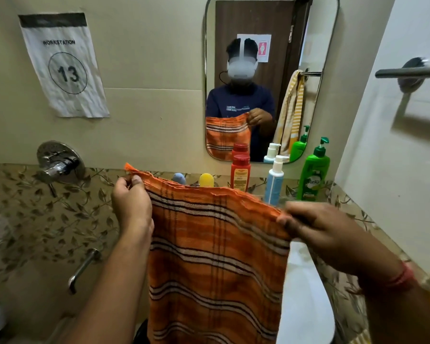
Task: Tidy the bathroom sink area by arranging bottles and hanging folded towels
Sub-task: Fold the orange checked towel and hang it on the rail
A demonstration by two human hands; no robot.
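Orange striped towel [216,256]: held up in front of the person, top edge stretched between both hands, cloth hanging straight down over the white sink [305,306]; dark and pale stripes across it.

Left hand [132,202]: fingers pinched shut on the towel's upper left corner, which pokes up above the fingertips.

Right hand [318,227]: closed on the towel's upper right edge; blurred; a red thread band [402,279] on the wrist.

Bench: a ledge behind the towel's top edge, mostly hidden. Standing on it, left to right: blue cap [179,178] and yellow cap [206,179], bodies hidden by the towel; red bottle [240,173]; blue and white pump bottle [274,180]; green pump bottle [313,171] at far right, near the side wall.

Wall fittings, left: chrome mixer valve [57,162], with a chrome spout [83,269] below it.

Far wall: paper sign [65,65] reading "WORKSTATION 13"; mirror [271,26] above the bottles, reflecting a yellow striped towel on a rail.

Right wall: chrome towel bar [410,72], bare in the part seen.
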